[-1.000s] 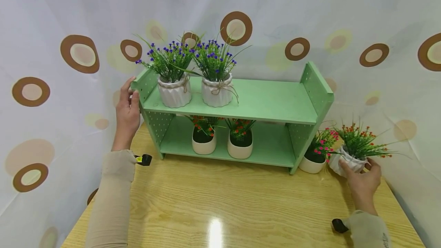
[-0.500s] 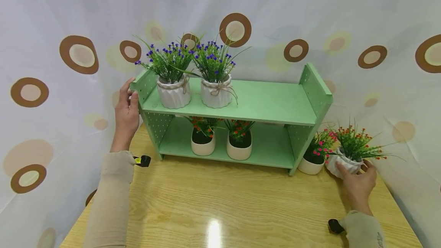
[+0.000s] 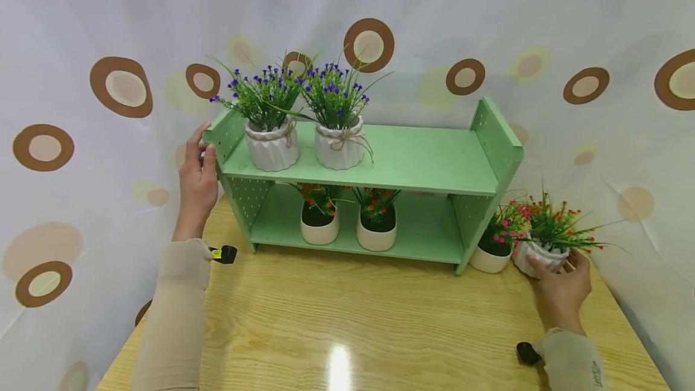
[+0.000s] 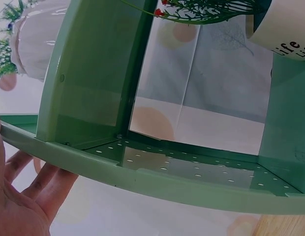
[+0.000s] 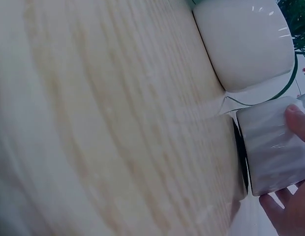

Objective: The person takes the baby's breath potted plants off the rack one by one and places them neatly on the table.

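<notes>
My right hand (image 3: 566,291) grips a white ribbed flowerpot (image 3: 537,257) with orange-red flowers, thumb on its near side and fingers round the right. In the right wrist view, a dark strip runs along the base of this flowerpot (image 5: 273,147), close over the table. Just left of it stands a cream pot (image 3: 491,260) with pink flowers, beside the shelf's right end. My left hand (image 3: 198,183) holds the upper left side panel of the green two-tier shelf (image 3: 423,155). In the left wrist view, its fingers (image 4: 56,189) lie along the panel's outer face.
Two white ribbed pots (image 3: 273,148) with purple flowers and twine stand on the left of the top tier. Below are two cream pots (image 3: 377,237) with orange-red flowers. The wooden table (image 3: 304,318) extends in front; a patterned curtain (image 3: 423,11) hangs behind.
My right hand has moved slightly left with the ribbed flowerpot, bringing it closer to the pink-flowered pot and more upright. My left hand stays at the shelf's side panel.
</notes>
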The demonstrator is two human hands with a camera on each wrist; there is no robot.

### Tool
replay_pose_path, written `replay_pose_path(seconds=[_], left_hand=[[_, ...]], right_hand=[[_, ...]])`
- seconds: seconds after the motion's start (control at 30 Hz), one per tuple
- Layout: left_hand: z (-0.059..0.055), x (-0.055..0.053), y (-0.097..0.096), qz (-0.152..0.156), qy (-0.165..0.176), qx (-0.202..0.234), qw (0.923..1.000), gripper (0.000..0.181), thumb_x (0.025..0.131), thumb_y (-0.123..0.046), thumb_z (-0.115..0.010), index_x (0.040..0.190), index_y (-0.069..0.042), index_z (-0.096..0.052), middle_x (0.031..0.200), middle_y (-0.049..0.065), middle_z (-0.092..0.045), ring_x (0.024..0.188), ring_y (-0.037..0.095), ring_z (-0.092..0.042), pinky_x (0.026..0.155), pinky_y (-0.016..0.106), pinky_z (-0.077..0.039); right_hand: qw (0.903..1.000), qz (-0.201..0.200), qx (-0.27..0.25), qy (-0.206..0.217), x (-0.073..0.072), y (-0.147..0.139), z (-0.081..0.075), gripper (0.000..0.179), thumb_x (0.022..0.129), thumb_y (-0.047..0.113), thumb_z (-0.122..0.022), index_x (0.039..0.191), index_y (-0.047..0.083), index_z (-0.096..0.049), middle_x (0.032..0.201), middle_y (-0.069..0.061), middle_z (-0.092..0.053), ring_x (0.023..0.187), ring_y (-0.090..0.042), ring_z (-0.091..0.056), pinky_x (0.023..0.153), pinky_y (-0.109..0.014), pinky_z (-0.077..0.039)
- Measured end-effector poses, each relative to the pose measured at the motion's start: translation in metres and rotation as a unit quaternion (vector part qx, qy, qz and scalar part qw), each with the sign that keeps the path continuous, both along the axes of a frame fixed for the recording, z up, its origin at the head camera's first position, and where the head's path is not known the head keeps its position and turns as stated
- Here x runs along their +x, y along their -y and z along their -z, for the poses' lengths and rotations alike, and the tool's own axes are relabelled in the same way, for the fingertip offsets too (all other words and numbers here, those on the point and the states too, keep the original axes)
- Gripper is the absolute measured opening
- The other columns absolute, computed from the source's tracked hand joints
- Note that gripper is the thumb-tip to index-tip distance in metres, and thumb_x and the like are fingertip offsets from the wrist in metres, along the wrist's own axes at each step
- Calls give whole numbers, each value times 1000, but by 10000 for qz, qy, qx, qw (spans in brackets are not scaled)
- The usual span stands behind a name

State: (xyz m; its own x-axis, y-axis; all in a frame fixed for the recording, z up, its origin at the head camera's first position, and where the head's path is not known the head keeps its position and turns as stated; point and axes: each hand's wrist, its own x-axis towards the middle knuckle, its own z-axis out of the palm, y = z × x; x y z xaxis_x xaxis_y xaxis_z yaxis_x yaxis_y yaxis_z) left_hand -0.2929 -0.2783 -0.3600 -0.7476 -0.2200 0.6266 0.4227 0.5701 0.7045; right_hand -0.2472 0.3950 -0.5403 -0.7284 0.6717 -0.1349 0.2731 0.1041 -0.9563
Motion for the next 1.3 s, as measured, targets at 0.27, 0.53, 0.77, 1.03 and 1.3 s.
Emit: replay_pose_path(seconds=[0.27,0.53,0.77,1.03,1.3], left_hand=[[-2,-1,0,-8,-77,18,10000,46,113,-36,-38,159,-36,-37,125,22,-57,92,13,-49,78,28,-39],[-2,-1,0,5,-53,96,9999,46,113,-37,-37,160,-36,-37,127,21,-56,94,13,-49,79,26,-40],[-2,-2,-1,22,-70,82,9999,46,113,-37,-37,159,-36,-37,124,19,-56,92,12,-48,79,27,-39],[-1,-2,-2,40,-44,35,10000,46,113,-38,-38,159,-36,-37,121,19,-57,90,11,-48,78,29,-39],[0,0,-1,20,-78,28,10000,46,113,-36,-39,159,-35,-38,124,23,-58,89,13,-48,77,29,-38]], right_hand=[[9982,-61,-579,-148,-2,-7,-4,101,86,21,-85,165,33,-22,171,9,-21,158,-17,-21,122,-39,-34],[9884,3,-1383,-621,-1,-5,-10,102,84,7,-84,163,35,-25,169,14,-23,156,-8,-20,97,-12,-46],[9998,-182,25,-19,2,-1,-7,95,94,26,-77,167,28,-17,173,4,-17,158,-20,-21,121,-36,-34],[9987,-31,503,115,10,4,-3,90,97,34,-70,168,24,-15,173,-3,-19,157,-28,-25,123,-44,-33],[9792,1138,1043,-1317,29,35,-17,52,98,28,-69,148,18,-56,132,11,-58,116,-3,-57,98,-21,-46]])
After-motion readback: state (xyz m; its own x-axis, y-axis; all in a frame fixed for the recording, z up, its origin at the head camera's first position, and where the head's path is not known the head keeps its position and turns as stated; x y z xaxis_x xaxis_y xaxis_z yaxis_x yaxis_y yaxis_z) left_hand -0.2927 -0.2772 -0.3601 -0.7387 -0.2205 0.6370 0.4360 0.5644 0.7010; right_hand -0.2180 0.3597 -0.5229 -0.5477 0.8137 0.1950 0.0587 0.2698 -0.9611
